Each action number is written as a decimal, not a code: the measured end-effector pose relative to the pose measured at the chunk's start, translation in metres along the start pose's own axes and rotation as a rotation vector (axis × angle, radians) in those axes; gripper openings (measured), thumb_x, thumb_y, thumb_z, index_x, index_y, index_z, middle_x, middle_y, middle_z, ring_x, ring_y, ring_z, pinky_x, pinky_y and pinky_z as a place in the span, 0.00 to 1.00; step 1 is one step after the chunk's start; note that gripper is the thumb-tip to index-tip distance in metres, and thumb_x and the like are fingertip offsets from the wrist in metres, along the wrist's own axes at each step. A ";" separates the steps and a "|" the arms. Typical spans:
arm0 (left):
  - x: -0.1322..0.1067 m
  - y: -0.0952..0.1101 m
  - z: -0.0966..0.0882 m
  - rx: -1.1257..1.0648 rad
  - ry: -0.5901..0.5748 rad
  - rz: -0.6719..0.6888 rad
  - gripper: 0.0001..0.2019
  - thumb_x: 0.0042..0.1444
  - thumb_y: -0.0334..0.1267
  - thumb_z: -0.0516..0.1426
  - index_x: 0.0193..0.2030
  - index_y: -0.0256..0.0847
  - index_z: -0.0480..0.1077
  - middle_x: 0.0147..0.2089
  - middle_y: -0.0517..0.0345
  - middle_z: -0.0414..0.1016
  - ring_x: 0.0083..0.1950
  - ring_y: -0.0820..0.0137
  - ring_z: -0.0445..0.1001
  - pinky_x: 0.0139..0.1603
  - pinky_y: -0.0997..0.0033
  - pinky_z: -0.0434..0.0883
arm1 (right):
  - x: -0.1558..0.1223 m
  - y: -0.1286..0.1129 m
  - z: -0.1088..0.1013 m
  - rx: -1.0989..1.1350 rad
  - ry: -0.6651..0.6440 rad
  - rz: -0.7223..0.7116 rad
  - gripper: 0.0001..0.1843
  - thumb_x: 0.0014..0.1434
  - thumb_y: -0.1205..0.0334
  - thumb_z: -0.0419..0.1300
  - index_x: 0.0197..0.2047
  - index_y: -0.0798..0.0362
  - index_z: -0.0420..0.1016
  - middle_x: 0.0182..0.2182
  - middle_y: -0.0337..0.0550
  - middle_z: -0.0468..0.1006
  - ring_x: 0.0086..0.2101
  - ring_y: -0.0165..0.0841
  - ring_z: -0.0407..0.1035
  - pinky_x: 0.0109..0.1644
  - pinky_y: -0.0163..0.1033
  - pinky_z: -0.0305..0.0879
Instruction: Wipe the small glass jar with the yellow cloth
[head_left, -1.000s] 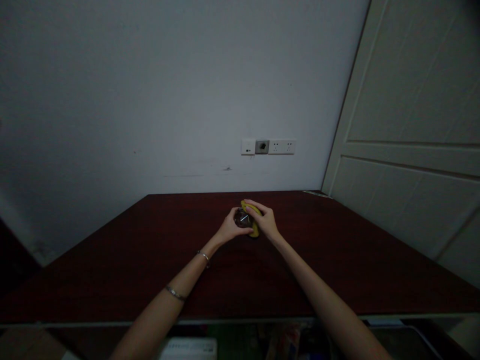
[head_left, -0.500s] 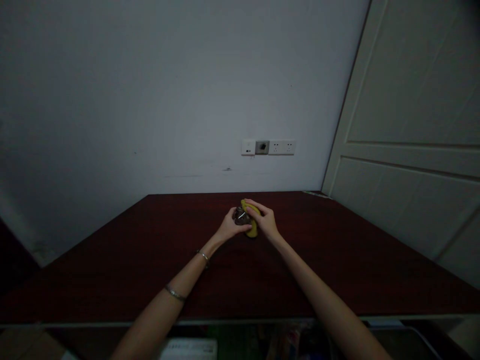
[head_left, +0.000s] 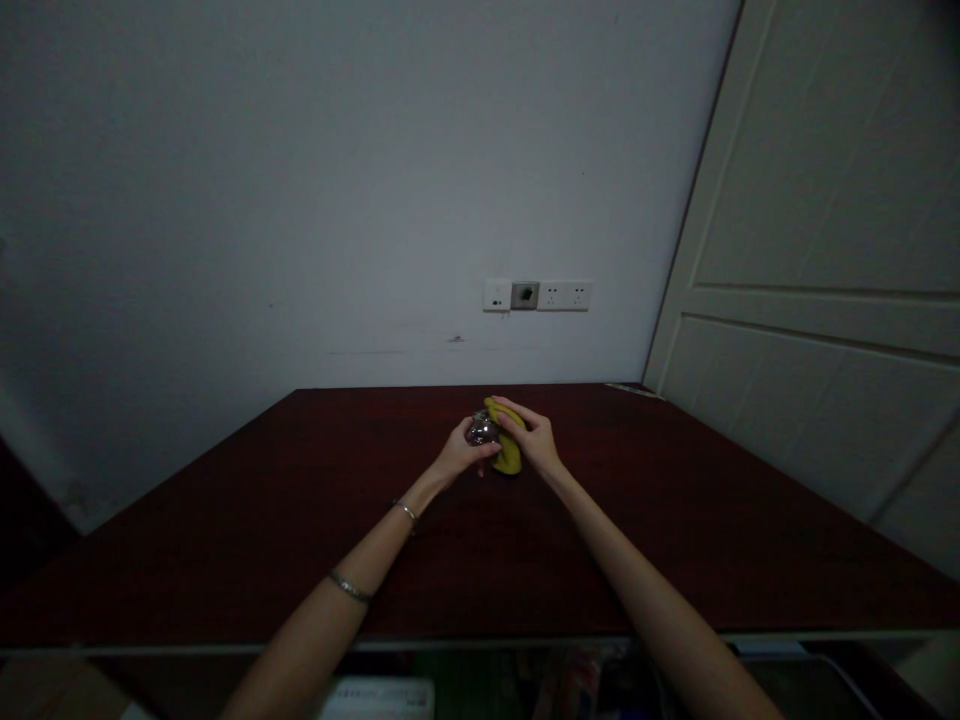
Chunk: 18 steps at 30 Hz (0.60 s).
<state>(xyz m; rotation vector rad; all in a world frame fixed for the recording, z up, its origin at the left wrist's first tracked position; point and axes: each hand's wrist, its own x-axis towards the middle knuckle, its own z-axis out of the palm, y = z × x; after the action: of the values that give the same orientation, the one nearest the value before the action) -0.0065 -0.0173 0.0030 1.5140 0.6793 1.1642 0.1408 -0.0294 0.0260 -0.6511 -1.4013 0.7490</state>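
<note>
Over the middle of the table, my left hand (head_left: 459,455) is closed around a small, shiny, see-through glass (head_left: 482,429), thumb below it and fingers behind. Its exact shape is partly covered by the hand and the cloth. My right hand (head_left: 534,440) grips a folded yellow cloth (head_left: 510,460) and presses it against the right side of the glass. The cloth's lower end hangs below the right fingers. Two bracelets (head_left: 350,587) circle my left forearm and wrist.
Beneath everything is a dark red wooden table (head_left: 300,540). Wall sockets (head_left: 553,295) sit on the pale wall behind, and a panelled door (head_left: 817,300) stands at the right. Under the front edge are a white box (head_left: 379,697) and other dim items.
The glass has turned slightly in my left hand, its highlights shifting. My right hand and the yellow cloth have moved a little to the right along it.
</note>
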 end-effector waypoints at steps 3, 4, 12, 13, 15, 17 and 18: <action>0.000 0.001 0.000 -0.002 -0.017 -0.001 0.32 0.37 0.42 0.66 0.48 0.35 0.59 0.33 0.59 0.68 0.25 0.76 0.69 0.16 0.80 0.66 | 0.001 0.002 -0.001 0.028 0.030 0.036 0.18 0.48 0.56 0.63 0.43 0.51 0.76 0.46 0.46 0.76 0.48 0.40 0.69 0.57 0.48 0.61; 0.000 0.001 0.000 0.001 -0.010 -0.002 0.32 0.37 0.42 0.66 0.47 0.35 0.59 0.34 0.58 0.68 0.25 0.76 0.69 0.16 0.80 0.66 | 0.001 0.002 -0.001 0.025 0.025 0.026 0.18 0.48 0.56 0.63 0.43 0.51 0.77 0.47 0.45 0.76 0.49 0.40 0.68 0.57 0.48 0.60; 0.005 -0.004 -0.001 0.074 0.063 -0.012 0.32 0.37 0.42 0.66 0.47 0.35 0.58 0.35 0.56 0.69 0.26 0.76 0.69 0.19 0.79 0.67 | -0.003 0.000 0.001 -0.077 -0.065 -0.103 0.13 0.49 0.59 0.63 0.39 0.49 0.78 0.46 0.43 0.76 0.49 0.39 0.68 0.57 0.46 0.60; 0.005 -0.004 -0.001 0.087 0.056 -0.007 0.32 0.36 0.41 0.67 0.47 0.35 0.58 0.37 0.55 0.70 0.29 0.74 0.70 0.22 0.78 0.68 | -0.001 0.002 0.000 -0.079 -0.048 -0.085 0.14 0.49 0.58 0.63 0.40 0.50 0.78 0.46 0.44 0.76 0.48 0.39 0.69 0.57 0.46 0.60; 0.006 -0.005 -0.002 0.124 0.038 0.020 0.33 0.33 0.39 0.68 0.46 0.34 0.59 0.39 0.53 0.70 0.34 0.71 0.71 0.30 0.73 0.71 | 0.001 0.007 -0.001 -0.081 -0.009 -0.031 0.16 0.49 0.57 0.62 0.42 0.51 0.77 0.45 0.44 0.77 0.47 0.39 0.70 0.56 0.47 0.61; 0.006 -0.007 -0.003 0.175 0.025 0.061 0.33 0.32 0.38 0.68 0.45 0.34 0.60 0.41 0.51 0.70 0.40 0.67 0.71 0.38 0.68 0.71 | 0.003 0.010 -0.002 -0.099 0.015 -0.008 0.16 0.50 0.56 0.61 0.42 0.51 0.77 0.44 0.44 0.77 0.46 0.40 0.70 0.55 0.48 0.63; 0.007 -0.008 -0.004 0.207 0.029 0.079 0.32 0.32 0.37 0.68 0.45 0.33 0.60 0.42 0.50 0.70 0.42 0.66 0.71 0.42 0.66 0.71 | 0.003 0.010 -0.002 -0.119 0.013 -0.027 0.15 0.51 0.57 0.61 0.42 0.51 0.77 0.44 0.44 0.78 0.46 0.40 0.71 0.54 0.48 0.63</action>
<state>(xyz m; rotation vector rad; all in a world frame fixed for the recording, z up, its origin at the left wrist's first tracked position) -0.0061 -0.0072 -0.0026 1.7134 0.7849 1.2068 0.1422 -0.0211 0.0198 -0.7269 -1.4480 0.6422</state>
